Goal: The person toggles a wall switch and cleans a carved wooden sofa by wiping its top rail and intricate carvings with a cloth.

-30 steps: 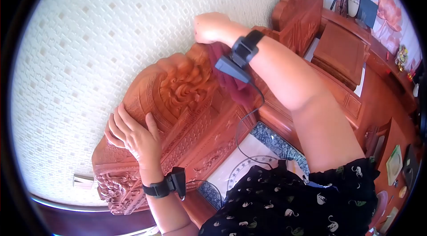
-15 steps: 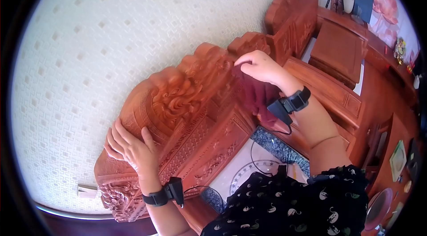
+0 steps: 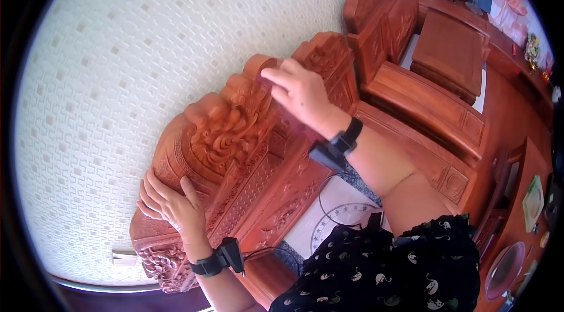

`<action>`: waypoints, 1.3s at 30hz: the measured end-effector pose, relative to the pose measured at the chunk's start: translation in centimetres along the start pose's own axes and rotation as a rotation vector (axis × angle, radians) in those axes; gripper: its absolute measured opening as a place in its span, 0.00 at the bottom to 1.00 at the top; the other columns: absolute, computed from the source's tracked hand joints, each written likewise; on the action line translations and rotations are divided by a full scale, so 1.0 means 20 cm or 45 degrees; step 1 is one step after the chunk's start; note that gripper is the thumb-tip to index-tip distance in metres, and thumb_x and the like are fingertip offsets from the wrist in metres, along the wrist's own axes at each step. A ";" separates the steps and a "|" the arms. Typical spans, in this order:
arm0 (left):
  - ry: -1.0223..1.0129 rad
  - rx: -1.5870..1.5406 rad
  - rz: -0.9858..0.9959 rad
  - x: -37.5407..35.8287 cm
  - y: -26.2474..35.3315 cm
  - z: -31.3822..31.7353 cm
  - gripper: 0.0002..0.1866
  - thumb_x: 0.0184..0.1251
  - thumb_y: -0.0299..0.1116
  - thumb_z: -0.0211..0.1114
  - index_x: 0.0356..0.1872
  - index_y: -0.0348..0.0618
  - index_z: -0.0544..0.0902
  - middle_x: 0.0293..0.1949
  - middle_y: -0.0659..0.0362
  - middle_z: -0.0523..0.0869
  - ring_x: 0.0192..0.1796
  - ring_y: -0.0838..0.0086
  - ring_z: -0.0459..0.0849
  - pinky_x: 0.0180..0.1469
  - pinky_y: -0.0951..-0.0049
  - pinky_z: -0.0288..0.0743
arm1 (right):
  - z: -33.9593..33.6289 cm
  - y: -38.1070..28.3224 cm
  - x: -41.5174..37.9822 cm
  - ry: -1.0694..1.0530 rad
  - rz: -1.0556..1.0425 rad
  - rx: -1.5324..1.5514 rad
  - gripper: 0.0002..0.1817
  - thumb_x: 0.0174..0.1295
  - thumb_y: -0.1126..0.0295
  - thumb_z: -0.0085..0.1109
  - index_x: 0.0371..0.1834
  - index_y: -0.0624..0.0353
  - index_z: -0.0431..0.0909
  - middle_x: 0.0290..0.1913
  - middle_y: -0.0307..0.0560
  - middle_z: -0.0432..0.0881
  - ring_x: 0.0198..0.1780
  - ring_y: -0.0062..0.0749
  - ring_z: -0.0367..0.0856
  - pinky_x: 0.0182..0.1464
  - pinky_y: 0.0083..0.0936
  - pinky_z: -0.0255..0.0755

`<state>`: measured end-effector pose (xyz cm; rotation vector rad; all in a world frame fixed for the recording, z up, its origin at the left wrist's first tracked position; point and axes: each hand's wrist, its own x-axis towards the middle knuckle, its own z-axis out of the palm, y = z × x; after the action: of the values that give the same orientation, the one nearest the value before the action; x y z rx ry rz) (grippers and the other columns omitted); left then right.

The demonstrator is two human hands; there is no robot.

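My left hand [image 3: 174, 201] lies with fingers spread on the left end of a carved reddish-brown wooden sofa back [image 3: 226, 136]. At the scalloped top edge, my right hand [image 3: 301, 94] presses a dark maroon cloth [image 3: 295, 125] against the carving. Most of the cloth is hidden under the hand and wrist, and a little shows below the palm. A black strap with a small box [image 3: 338, 150] is on the right wrist. The left wrist wears a similar strap and box [image 3: 226, 256], each trailing a thin cable.
Patterned wallpaper [image 3: 129, 77] rises behind the sofa. A pale seat cushion with a star ring [image 3: 320, 215] lies below. Another carved wooden seat [image 3: 423, 100] and a brown wooden box-like side table [image 3: 449, 53] stand right. A pinkish basin [image 3: 505, 271] is at lower right.
My right hand has moved left along the sofa's top edge, taking the cloth with it. The left hand stays in nearly the same spot. The view has shifted slightly.
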<state>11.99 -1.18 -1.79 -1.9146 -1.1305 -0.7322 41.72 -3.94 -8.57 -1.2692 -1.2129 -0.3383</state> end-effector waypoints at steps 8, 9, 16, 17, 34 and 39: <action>0.001 -0.019 -0.010 0.00 0.00 0.00 0.32 0.68 0.49 0.47 0.66 0.37 0.59 0.61 0.48 0.66 0.67 0.55 0.57 0.67 0.46 0.35 | 0.10 0.04 0.01 0.282 0.394 0.403 0.11 0.51 0.75 0.58 0.38 0.55 0.84 0.29 0.49 0.76 0.32 0.39 0.78 0.35 0.29 0.73; -0.004 -0.013 -0.014 0.01 0.00 0.00 0.32 0.69 0.50 0.47 0.66 0.37 0.59 0.61 0.48 0.66 0.67 0.55 0.57 0.67 0.46 0.35 | 0.12 0.05 0.01 0.331 0.451 0.525 0.11 0.51 0.75 0.58 0.38 0.56 0.84 0.29 0.49 0.76 0.32 0.38 0.78 0.35 0.28 0.72; -0.005 -0.012 -0.014 0.01 0.00 -0.01 0.33 0.69 0.52 0.46 0.66 0.37 0.59 0.62 0.48 0.66 0.67 0.54 0.56 0.68 0.46 0.34 | 0.07 -0.02 -0.01 0.186 -0.100 -0.016 0.14 0.50 0.74 0.59 0.42 0.50 0.78 0.30 0.43 0.73 0.30 0.40 0.77 0.31 0.31 0.73; -0.003 -0.014 -0.012 0.01 0.00 -0.01 0.33 0.69 0.52 0.46 0.66 0.37 0.59 0.62 0.48 0.66 0.67 0.54 0.56 0.68 0.46 0.34 | 0.06 -0.01 -0.01 0.146 -0.157 -0.071 0.15 0.50 0.74 0.60 0.43 0.49 0.77 0.29 0.42 0.72 0.30 0.39 0.77 0.30 0.31 0.73; 0.012 0.024 -0.020 0.00 0.00 0.01 0.34 0.66 0.52 0.50 0.64 0.37 0.60 0.60 0.49 0.67 0.66 0.54 0.58 0.67 0.44 0.37 | 0.11 0.01 -0.06 0.340 0.079 0.135 0.13 0.52 0.75 0.58 0.43 0.54 0.80 0.31 0.48 0.75 0.32 0.45 0.77 0.35 0.32 0.74; 0.004 0.038 -0.021 0.00 0.00 0.01 0.34 0.66 0.54 0.48 0.65 0.37 0.60 0.61 0.49 0.66 0.67 0.55 0.57 0.67 0.44 0.37 | 0.16 0.10 -0.09 0.468 0.409 0.451 0.14 0.53 0.76 0.57 0.44 0.61 0.81 0.33 0.51 0.78 0.36 0.39 0.80 0.40 0.27 0.73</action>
<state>12.01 -1.06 -1.83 -1.8803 -1.1504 -0.7234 40.94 -1.36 -11.61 -1.0162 -0.7038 -0.1056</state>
